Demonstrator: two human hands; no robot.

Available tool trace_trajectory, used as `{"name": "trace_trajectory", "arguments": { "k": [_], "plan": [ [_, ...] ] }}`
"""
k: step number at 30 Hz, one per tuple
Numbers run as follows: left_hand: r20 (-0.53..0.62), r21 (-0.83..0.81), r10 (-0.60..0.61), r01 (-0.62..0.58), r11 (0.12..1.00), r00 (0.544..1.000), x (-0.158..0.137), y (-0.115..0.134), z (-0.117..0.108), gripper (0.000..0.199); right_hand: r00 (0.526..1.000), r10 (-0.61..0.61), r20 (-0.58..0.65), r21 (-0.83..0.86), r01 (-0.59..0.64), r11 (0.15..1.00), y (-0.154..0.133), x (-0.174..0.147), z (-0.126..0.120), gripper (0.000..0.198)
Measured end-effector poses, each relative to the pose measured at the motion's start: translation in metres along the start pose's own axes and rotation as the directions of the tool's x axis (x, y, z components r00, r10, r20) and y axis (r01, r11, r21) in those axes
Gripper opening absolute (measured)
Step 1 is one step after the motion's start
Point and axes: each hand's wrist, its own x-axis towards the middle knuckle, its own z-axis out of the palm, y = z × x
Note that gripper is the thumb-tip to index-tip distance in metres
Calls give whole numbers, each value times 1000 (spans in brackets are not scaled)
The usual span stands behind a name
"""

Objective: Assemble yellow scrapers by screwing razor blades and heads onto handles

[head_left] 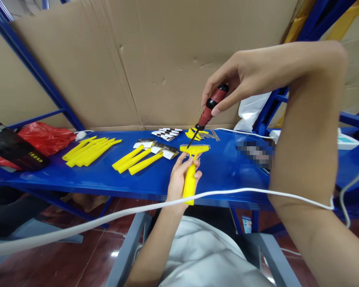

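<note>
My left hand [178, 179] is closed around a yellow scraper [190, 179], its wide head pointing away from me. From above, my right hand [233, 79] grips a screwdriver [208, 109] with a red and black handle. The screwdriver slants down to the left, and its tip meets the left part of the scraper's head. Behind the head lie several small yellow pieces [194, 134] and thin metal blades [214, 135]. Left of my left hand are three yellow scrapers [140, 160] whose heads are covered by black and white cards [164, 149].
Several yellow handles [91, 151] lie farther left, near a red plastic bag [44, 137] and a black bag [18, 147]. A stack of cards [166, 134] lies at the back of the blue table [227, 175]. A white cable [107, 221] crosses in front; cardboard [182, 59] stands behind.
</note>
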Motion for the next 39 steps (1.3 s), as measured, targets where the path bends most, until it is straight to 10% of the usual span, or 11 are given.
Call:
{"name": "trace_trajectory", "arguments": {
  "k": [23,32,39],
  "plan": [
    [48,40,-17,15,999,999,2,-2,-4,50,983,90,-158,-115,-109,987,-31,1,5,49],
    [29,-7,-31,31,1000,999,3,-2,-3,43,996,-81,-28,-47,79,996,-32,7,8,29],
    [25,-14,-37,37,999,999,4,-2,-4,48,992,-17,-122,-116,3,993,-24,15,11,52]
  ]
}}
